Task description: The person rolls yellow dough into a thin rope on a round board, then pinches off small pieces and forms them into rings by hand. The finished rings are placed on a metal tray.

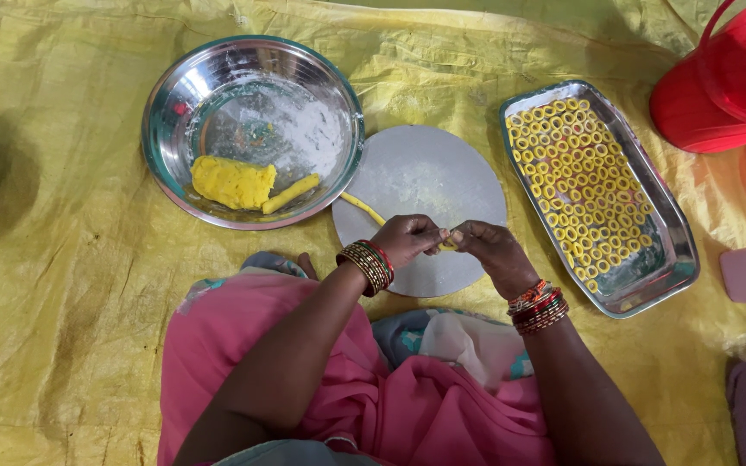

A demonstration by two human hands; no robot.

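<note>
Nearest the camera, the person is sitting on the floor in pink cloth, both forearms reaching forward with stacks of bangles at the wrists. The left hand and the right hand are meeting over the near edge of a round grey board, fingertips pressed together and pinching a small bit of yellow dough between them; how the fingers curl underneath cannot be told. A thin dough rope is trailing from the left hand across the board toward the bowl. Judging from this, the step in hand is closing a short length of rope into a ring, and the next move seems to call for a light pinch at the join and a careful lift so the ring is not flattened. To the right, a rectangular steel tray is holding many small yellow rings in close rows. Farther left, a round steel bowl is holding a dough lump and a thicker dough roll, all lying on a yellow sheet. A red plastic bucket is lying at the far right.
</note>
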